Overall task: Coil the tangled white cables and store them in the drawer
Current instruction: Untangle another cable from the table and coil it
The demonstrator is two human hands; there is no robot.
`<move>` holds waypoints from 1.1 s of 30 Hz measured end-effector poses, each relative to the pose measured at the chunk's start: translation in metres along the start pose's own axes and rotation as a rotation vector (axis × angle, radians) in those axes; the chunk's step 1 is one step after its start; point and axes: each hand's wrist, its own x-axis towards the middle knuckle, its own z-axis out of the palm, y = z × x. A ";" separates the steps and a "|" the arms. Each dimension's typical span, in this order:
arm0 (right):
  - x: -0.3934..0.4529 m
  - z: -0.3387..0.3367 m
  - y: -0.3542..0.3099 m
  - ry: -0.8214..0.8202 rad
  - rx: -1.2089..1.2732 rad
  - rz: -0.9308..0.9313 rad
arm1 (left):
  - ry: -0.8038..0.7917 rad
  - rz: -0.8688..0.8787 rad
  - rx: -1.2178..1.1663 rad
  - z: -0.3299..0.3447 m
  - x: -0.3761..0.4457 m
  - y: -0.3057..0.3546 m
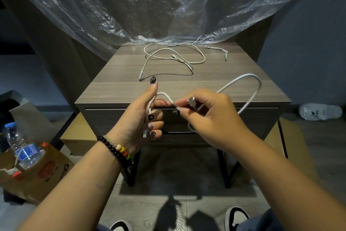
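Left hand gripping cable, right hand pinching it

Both forearms are bare, with no sleeves. The left hand has long nails painted dark with pale decorations. The left wrist wears 2 beaded bracelets: 1 of dark round beads, 1 with cream, yellow, red and green beads. The right hand has 1 dark decorated nail showing. Dark trousers and black-and-white shoes appear below.
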 end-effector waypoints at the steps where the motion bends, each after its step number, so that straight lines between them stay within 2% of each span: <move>1: 0.000 0.002 0.001 -0.020 -0.014 -0.040 | -0.004 0.000 0.015 0.000 0.001 -0.001; 4: 0.001 0.005 0.003 -0.039 -0.014 -0.091 | 0.016 -0.003 0.054 0.001 0.004 -0.001; 10: 0.001 0.005 0.007 -0.067 -0.016 -0.072 | 0.124 0.029 0.054 -0.004 0.009 -0.003; 13: 0.001 0.006 0.008 -0.060 -0.006 -0.069 | 0.105 0.060 0.070 -0.004 0.010 -0.003; 19: 0.000 0.007 0.006 -0.092 0.041 -0.088 | 0.060 0.091 0.278 -0.004 0.007 -0.005; 25: -0.004 0.009 0.002 -0.177 0.009 -0.061 | 0.212 0.163 0.307 -0.003 0.012 -0.006; 30: -0.006 0.006 -0.001 -0.196 -0.011 0.001 | 0.295 0.240 0.003 -0.006 0.012 0.005; 33: -0.006 0.008 -0.004 -0.209 0.006 -0.008 | 0.258 0.281 -0.168 -0.006 0.011 0.007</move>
